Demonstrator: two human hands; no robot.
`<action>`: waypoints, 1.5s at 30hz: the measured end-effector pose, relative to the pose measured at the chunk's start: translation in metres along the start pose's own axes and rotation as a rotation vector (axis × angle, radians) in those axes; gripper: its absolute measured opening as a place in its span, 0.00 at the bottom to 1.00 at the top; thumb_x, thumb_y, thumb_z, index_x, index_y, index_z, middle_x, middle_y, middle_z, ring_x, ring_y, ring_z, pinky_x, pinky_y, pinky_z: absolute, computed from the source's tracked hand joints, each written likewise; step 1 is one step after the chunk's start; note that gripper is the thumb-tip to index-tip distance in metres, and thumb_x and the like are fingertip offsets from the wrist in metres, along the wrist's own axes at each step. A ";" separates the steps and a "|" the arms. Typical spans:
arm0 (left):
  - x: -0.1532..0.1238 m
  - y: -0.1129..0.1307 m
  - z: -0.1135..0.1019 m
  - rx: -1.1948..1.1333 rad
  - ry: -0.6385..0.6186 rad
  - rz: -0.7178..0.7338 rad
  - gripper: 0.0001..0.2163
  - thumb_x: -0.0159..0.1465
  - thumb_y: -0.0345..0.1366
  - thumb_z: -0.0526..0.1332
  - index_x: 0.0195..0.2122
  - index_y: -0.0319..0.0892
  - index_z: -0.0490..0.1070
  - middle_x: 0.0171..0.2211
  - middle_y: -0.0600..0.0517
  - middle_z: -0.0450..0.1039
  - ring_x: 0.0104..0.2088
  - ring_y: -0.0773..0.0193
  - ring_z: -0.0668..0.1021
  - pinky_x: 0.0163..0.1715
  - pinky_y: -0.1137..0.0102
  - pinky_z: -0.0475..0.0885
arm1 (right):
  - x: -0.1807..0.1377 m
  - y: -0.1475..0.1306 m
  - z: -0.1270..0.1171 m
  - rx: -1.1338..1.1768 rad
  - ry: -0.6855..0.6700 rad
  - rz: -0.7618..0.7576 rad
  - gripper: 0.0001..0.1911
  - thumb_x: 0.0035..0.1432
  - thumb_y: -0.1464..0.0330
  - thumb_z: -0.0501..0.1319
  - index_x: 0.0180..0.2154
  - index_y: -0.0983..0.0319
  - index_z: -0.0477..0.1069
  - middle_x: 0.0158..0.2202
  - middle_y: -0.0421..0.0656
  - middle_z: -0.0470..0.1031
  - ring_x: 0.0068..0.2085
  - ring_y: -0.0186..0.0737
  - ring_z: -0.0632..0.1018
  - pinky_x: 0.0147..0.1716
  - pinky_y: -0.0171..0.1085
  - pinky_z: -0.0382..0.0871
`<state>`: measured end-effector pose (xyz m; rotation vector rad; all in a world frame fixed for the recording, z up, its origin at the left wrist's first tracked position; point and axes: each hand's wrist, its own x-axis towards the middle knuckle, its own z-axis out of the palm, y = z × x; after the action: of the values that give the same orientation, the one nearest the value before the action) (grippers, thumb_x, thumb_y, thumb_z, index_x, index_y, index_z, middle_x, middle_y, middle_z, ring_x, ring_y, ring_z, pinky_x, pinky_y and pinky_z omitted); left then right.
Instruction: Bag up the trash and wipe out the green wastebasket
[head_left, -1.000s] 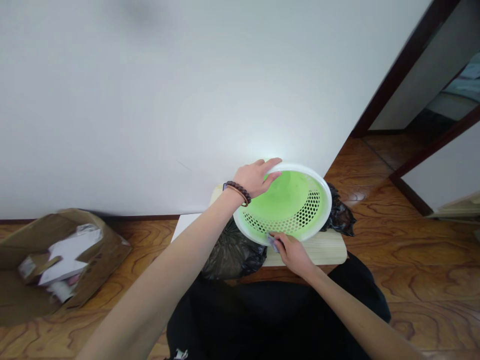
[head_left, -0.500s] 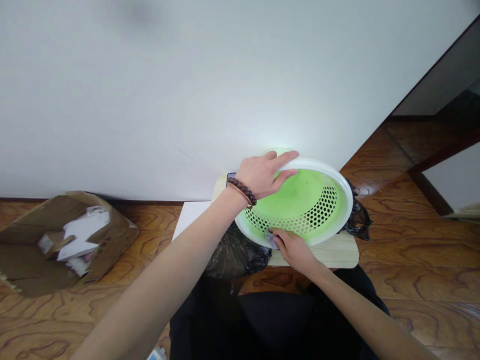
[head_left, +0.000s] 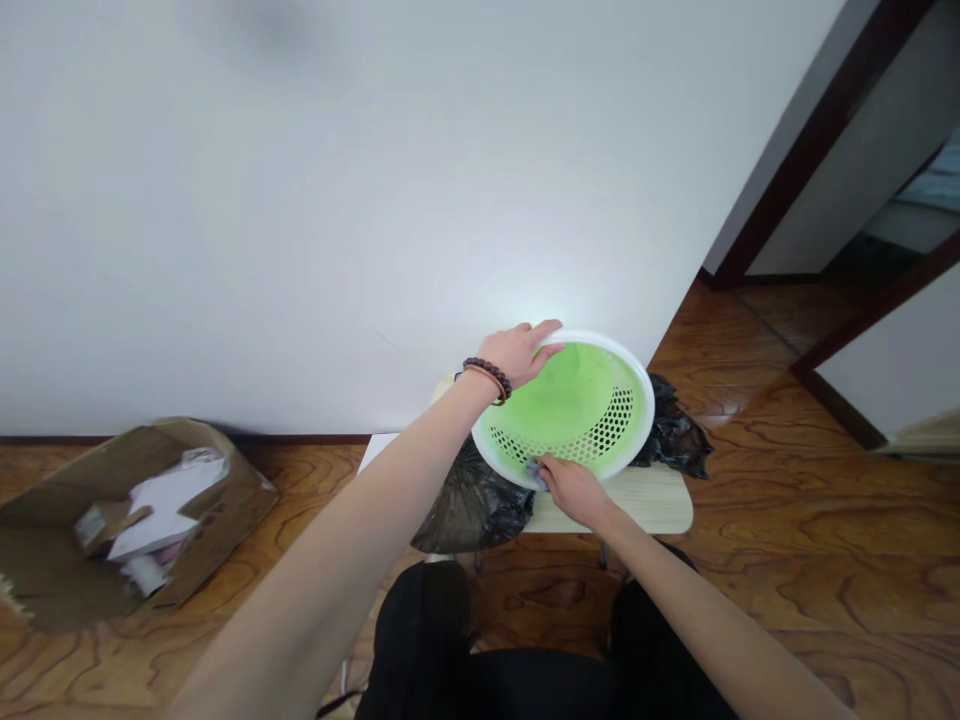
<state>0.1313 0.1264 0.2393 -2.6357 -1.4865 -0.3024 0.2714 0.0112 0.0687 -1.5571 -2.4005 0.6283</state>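
A green plastic basin with a white rim and a band of holes [head_left: 577,385] is held tilted above a small light-wood table [head_left: 656,500]. My left hand [head_left: 517,355], with a beaded bracelet at the wrist, grips the far left of the rim, thumb inside and fingers over the edge. At the near rim, my right hand [head_left: 574,487] is closed on a greyish cloth [head_left: 535,472], which touches the inner side of the basin by the holes. Most of the cloth is hidden in the fingers.
Black plastic bags lie left [head_left: 469,505] and right [head_left: 675,430] of the basin. A cardboard box [head_left: 217,540] with white packaging stands on the wooden floor at left. The white wall [head_left: 337,200] rises right behind the table. A doorway opens at right.
My view has shifted, so the basin appears smaller and further left. Both hands keep their grip, and the cloth stays at the near rim.
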 end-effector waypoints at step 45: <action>0.017 0.003 -0.008 0.060 -0.162 0.019 0.27 0.62 0.56 0.35 0.56 0.49 0.53 0.35 0.47 0.74 0.36 0.57 0.76 0.34 0.66 0.67 | -0.024 0.025 0.000 -0.117 0.177 -0.058 0.13 0.57 0.79 0.48 0.39 0.64 0.67 0.39 0.51 0.74 0.41 0.44 0.75 0.41 0.41 0.64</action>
<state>0.1410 0.1376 0.2503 -2.6809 -1.4894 -0.0420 0.3021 -0.0020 0.0589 -1.5107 -2.3766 0.3294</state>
